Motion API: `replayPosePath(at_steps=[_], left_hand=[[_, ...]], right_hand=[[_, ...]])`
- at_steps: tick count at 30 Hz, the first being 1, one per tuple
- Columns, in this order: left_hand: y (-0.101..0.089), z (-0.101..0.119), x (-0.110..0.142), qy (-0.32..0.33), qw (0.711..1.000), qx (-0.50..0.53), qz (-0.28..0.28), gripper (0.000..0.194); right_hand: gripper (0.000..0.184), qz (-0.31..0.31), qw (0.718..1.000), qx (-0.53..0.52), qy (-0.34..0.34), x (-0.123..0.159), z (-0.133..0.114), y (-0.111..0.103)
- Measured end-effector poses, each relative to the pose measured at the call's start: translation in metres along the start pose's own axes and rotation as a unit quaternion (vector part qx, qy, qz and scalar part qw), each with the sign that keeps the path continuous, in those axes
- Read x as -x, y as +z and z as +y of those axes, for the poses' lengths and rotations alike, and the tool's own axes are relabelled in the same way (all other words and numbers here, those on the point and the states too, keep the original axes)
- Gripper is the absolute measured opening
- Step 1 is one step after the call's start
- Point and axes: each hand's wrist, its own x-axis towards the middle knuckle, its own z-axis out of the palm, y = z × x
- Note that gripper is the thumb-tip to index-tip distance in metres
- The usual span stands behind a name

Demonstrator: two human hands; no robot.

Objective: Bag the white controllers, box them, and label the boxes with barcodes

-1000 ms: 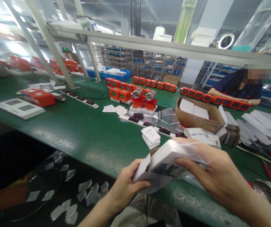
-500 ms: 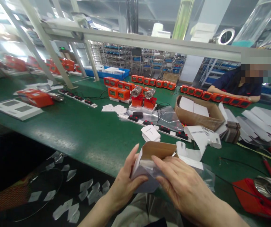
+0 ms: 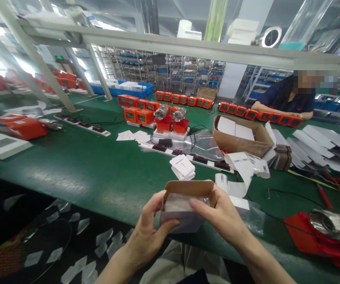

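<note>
A small cardboard box (image 3: 184,221), white outside and brown inside, is held between both hands at the bench's near edge. Its top is open, and a plastic-wrapped white item (image 3: 177,203) shows inside; what the wrapping covers I cannot make out. My left hand (image 3: 152,221) grips the box's left side, thumb across the front. Around the right side wraps my right hand (image 3: 221,209), its thumb over the opening against the plastic. Just beyond the box lies a stack of white printed cards (image 3: 183,165).
A power strip (image 3: 184,154) crosses the green bench (image 3: 98,161). Behind it stand orange devices (image 3: 144,117). To the right are a carton (image 3: 241,145), flat white boxes (image 3: 320,148), a label roll (image 3: 263,169) and a red device with a metal fitting (image 3: 314,232). A person (image 3: 285,94) sits across.
My right hand has moved from over the opening to the box's right side. The box has turned, so its opening faces me more. The view has shifted slightly right.
</note>
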Motion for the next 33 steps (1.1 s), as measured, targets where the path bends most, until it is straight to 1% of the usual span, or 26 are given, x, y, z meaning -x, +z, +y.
replayPosePath(at_steps=[1, 2, 5, 8, 9, 11, 13, 14, 16, 18, 21, 23, 25, 26, 28, 30, 31, 33], left_hand=[[0.001, -0.001, 0.000, 0.017, 1.000, -0.009, 0.002, 0.071], [0.002, 0.000, -0.001, 0.034, 0.999, -0.014, 0.004, 0.071], [0.000, 0.004, -0.008, 0.076, 0.997, -0.022, -0.008, 0.068], [-0.004, 0.012, -0.018, 0.076, 0.996, -0.034, -0.041, 0.053], [-0.006, 0.014, -0.020, 0.069, 0.996, -0.034, -0.052, 0.048], [-0.009, 0.017, -0.025, 0.055, 0.996, -0.024, -0.071, 0.039], [-0.013, 0.017, -0.027, 0.042, 0.995, -0.014, -0.091, 0.034], [-0.014, 0.016, -0.029, 0.034, 0.995, -0.011, -0.098, 0.032], [-0.017, 0.014, -0.032, 0.018, 0.994, -0.003, -0.108, 0.030], [-0.019, 0.012, -0.036, -0.003, 0.992, 0.011, -0.125, 0.028], [-0.021, 0.011, -0.041, -0.029, 0.985, 0.033, -0.168, 0.022], [-0.022, 0.010, -0.042, -0.049, 0.981, 0.039, -0.181, 0.022], [-0.022, 0.009, -0.043, -0.071, 0.979, 0.045, -0.183, 0.023], [-0.022, 0.008, -0.044, -0.085, 0.977, 0.051, -0.187, 0.023], [-0.022, 0.008, -0.046, -0.113, 0.971, 0.066, -0.200, 0.024], [-0.021, 0.008, -0.050, -0.136, 0.964, 0.083, -0.211, 0.028], [-0.021, 0.008, -0.052, -0.144, 0.962, 0.092, -0.214, 0.030], [-0.021, 0.007, -0.056, -0.153, 0.958, 0.107, -0.219, 0.031]], right_hand=[[0.021, 0.005, 1.000, -0.028, 0.014, -0.003, -0.001, 0.003], [0.018, 0.011, 0.998, -0.048, 0.029, -0.005, -0.002, 0.005], [0.023, 0.029, 0.994, -0.076, 0.067, -0.010, -0.003, 0.008], [0.025, 0.040, 0.993, -0.092, 0.060, -0.011, -0.002, 0.007], [0.024, 0.027, 0.993, -0.100, 0.052, -0.009, -0.002, 0.006], [0.023, -0.029, 0.989, -0.140, 0.043, -0.006, 0.001, -0.001], [0.028, -0.088, 0.973, -0.206, 0.048, -0.001, 0.005, -0.009], [0.033, -0.107, 0.964, -0.236, 0.054, 0.000, 0.008, -0.014], [0.037, -0.119, 0.956, -0.262, 0.061, 0.002, 0.012, -0.020], [0.035, -0.112, 0.965, -0.232, 0.055, 0.001, 0.013, -0.023], [0.033, -0.093, 0.988, -0.118, 0.024, -0.005, 0.006, -0.017], [0.030, -0.088, 0.995, -0.033, -0.017, -0.010, 0.000, -0.011], [0.026, -0.091, 0.992, 0.026, -0.080, -0.013, -0.004, -0.007], [0.026, -0.096, 0.987, 0.050, -0.116, -0.014, -0.005, -0.007], [0.033, -0.111, 0.971, 0.103, -0.186, -0.015, -0.006, -0.009], [0.042, -0.133, 0.943, 0.180, -0.248, -0.013, -0.008, -0.013], [0.044, -0.145, 0.928, 0.222, -0.263, -0.012, -0.009, -0.015], [0.047, -0.179, 0.907, 0.278, -0.262, -0.009, -0.014, -0.019]])
